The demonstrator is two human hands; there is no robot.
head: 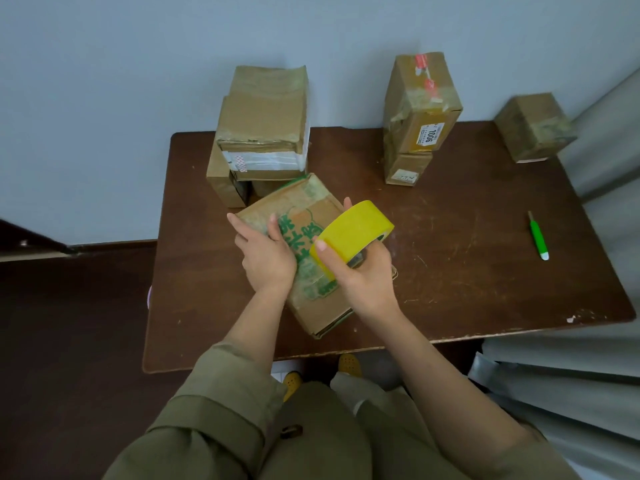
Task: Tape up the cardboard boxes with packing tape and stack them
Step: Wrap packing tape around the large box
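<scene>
Fingers of right hand (360,271) curl round tape roll (353,233), ready to lay tape; left hand (266,258) lies w/ straight fingers on box (311,216), steadying it.

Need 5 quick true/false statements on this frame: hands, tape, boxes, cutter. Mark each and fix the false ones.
1. The right hand grips the yellow tape roll. True.
2. The left hand holds the green cutter. False: the cutter lies alone on the table, to the right; the left hand rests on the box with green print.
3. The box with green print lies on the table in front of the person. True.
4. The box labelled 1006 sits directly on the table. False: it sits on top of another box.
5. The tape roll is red. False: it is yellow.
</scene>
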